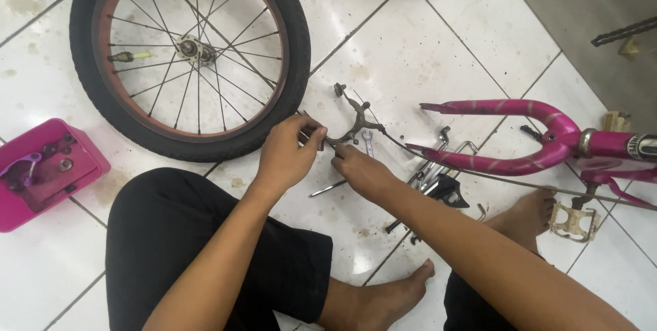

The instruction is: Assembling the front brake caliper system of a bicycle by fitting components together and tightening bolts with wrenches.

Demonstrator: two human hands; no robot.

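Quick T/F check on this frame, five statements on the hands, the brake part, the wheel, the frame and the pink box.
1. Both hands hold the brake caliper. True: left hand and right hand grip it.
2. The wheel is mounted on the bike frame. False: it lies flat on the tiled floor, apart from the pink frame.
3. The pink box lies to the person's left. True.
4. The pink box is empty. False: small parts lie in it.
5. The person wears shoes. False: the feet are bare.
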